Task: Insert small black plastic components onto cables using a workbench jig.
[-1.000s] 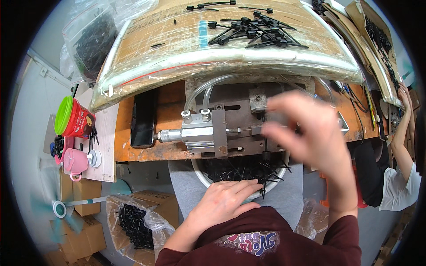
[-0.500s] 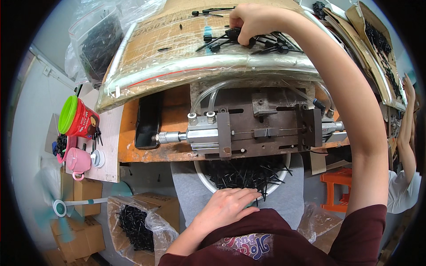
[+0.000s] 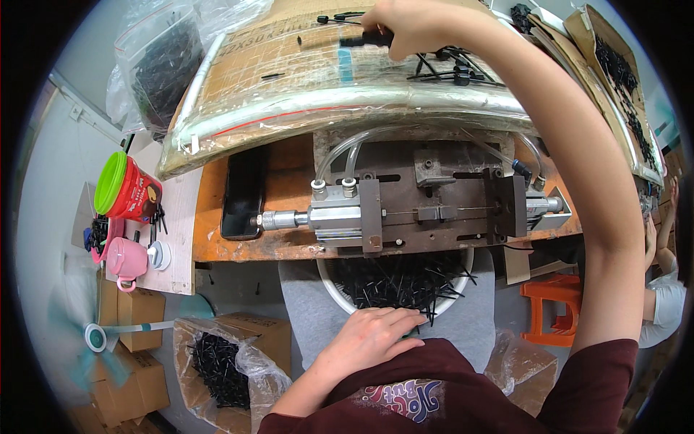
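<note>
I see a worn wooden surface (image 3: 285, 195), dull grey metal press (image 3: 426, 210), glossy plastic wrap over cardboard (image 3: 303, 79), matt black plastic ties (image 3: 448, 65), grey cloth (image 3: 311, 318)

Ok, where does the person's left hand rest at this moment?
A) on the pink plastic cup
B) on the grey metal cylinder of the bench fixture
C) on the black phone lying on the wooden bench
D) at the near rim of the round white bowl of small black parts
D: the left hand lies flat at the near edge of the round white bowl filled with small black parts.
</note>
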The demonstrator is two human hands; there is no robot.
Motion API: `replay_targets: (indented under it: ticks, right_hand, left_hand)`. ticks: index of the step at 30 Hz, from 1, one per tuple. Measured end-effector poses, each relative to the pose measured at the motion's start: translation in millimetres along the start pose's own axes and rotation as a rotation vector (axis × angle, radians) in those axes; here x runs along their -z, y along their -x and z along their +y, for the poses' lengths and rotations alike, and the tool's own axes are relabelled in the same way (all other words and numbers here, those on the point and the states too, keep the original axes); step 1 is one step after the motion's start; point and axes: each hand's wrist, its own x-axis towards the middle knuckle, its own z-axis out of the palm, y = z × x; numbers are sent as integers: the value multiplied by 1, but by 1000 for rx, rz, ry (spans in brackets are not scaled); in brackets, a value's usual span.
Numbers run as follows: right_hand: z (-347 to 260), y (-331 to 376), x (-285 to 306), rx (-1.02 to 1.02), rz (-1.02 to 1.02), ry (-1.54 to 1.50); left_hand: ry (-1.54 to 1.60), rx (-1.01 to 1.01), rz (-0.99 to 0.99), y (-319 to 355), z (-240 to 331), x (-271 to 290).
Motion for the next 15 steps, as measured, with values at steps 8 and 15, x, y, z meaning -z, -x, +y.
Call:
replay_targets:
  ticks: [8,15]
  right_hand:
    - [33,37,36,-218,69,-392]
    - [47,65,45,-275,201,-620]
  left_hand:
    - [119,-9,-23,-2,8,5]
    - [100,26,-115,-9,14,7]
